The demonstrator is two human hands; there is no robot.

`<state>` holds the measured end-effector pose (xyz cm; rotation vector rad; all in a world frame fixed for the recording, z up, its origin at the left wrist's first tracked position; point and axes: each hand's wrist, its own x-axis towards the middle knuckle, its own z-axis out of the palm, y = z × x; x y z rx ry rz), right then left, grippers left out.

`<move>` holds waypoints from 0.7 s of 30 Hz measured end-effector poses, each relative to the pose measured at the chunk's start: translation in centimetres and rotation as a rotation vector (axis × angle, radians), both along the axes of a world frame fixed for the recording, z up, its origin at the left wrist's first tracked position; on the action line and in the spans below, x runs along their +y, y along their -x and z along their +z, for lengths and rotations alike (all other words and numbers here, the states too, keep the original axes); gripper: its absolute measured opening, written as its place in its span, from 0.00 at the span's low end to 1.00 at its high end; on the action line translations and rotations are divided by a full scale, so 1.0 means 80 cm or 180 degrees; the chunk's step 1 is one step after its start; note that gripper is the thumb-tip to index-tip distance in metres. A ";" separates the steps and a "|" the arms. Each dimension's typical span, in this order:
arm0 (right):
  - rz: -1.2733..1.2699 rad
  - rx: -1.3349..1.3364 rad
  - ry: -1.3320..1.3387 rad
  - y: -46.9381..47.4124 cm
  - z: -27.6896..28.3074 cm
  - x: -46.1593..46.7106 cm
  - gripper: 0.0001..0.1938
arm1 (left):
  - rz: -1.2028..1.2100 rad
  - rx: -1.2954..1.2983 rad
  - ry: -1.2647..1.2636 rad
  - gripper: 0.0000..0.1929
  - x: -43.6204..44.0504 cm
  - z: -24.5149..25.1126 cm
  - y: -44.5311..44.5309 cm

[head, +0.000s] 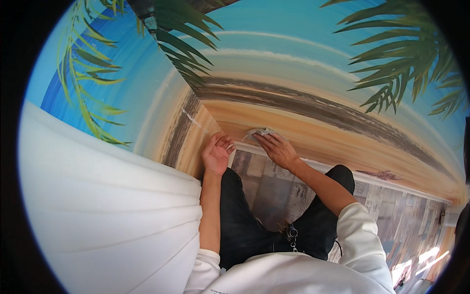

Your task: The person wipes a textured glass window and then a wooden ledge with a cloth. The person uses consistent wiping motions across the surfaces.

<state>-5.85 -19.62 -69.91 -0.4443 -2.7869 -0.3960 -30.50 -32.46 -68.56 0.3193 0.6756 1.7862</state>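
Note:
A pale crumpled cloth [262, 131] is pressed under the fingers of my right hand [279, 149], flat against the lower part of a wall painted with a beach scene [312, 121]. Just below it runs a white baseboard strip [249, 148]. My left hand [217, 152] is raised by the wall corner, palm showing and fingers loosely curled apart, with nothing in it. Beside its fingertips, a whitish scuff line [194, 121] crosses the dark band on the left wall.
A white curtain [110, 205] hangs close along my left side. Between my bent knees lies a wood-plank patterned floor [275, 187]. Keys on a ring [292, 233] hang at my waist. A painted starfish [383, 175] shows low on the wall at right.

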 end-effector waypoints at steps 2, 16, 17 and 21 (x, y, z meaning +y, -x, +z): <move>0.0031 0.0119 -0.0035 0.017 0.052 -0.004 0.30 | 0.0129 -0.0137 -0.0038 0.16 -0.005 0.002 0.001; 0.0279 0.0042 -0.0005 0.062 -0.013 0.005 0.35 | 0.0321 -0.0300 0.0181 0.14 -0.028 0.013 -0.001; 0.0263 0.0090 -0.0026 0.063 -0.012 0.005 0.34 | 0.0303 -0.0262 0.0164 0.14 -0.029 0.013 -0.001; 0.0157 0.0629 -0.0133 0.104 0.130 -0.008 0.33 | 0.0338 -0.0208 0.0172 0.14 -0.041 0.016 -0.003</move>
